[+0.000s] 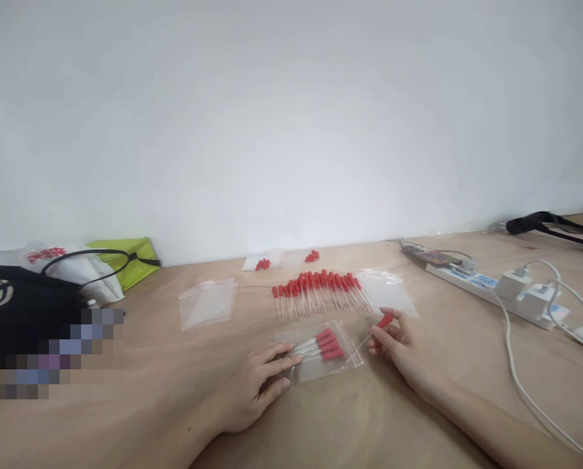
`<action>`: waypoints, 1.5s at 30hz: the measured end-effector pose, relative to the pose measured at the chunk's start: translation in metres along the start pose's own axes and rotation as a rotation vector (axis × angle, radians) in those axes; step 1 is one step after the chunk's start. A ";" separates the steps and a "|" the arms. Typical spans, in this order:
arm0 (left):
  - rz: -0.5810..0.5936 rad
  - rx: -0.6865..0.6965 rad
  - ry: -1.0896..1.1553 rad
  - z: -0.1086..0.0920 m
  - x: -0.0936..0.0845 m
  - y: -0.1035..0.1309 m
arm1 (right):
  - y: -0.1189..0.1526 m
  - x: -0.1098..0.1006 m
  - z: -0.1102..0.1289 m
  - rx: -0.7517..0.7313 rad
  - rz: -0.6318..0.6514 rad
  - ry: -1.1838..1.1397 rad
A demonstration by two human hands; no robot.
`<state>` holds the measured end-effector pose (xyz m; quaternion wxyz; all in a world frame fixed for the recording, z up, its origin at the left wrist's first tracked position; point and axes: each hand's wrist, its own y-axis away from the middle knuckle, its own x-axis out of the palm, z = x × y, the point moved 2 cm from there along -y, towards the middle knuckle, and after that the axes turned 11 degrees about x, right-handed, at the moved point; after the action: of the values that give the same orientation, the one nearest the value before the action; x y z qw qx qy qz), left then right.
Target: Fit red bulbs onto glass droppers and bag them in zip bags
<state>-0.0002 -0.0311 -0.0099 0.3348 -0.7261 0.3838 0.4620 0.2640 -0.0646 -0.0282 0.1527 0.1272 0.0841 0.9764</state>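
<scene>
A clear zip bag lies on the table with several red-tipped sticks inside it. My left hand rests on the bag's left part, fingers spread and pressing on the plastic over the stick ends. Just right of the bag, my right hand pinches one thin red-tipped stick by its red end. That stick's pale end points down left toward the zip edge of the bag. Behind the bag, a row of many more red-tipped sticks lies side by side, red ends away from me.
Flat clear bags lie left of the row, and another bag lies right of it. Small red pieces sit near the wall. A power strip with plugs and a phone is at right; a black bag is at left.
</scene>
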 end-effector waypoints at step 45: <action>-0.099 -0.073 0.124 -0.003 -0.009 0.004 | -0.021 0.035 -0.004 0.182 0.574 0.595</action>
<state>-0.0045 -0.0331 -0.0012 0.3060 -0.7830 0.3505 0.4128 0.2361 -0.0346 -0.0282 -0.1684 -0.1291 0.1718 0.9620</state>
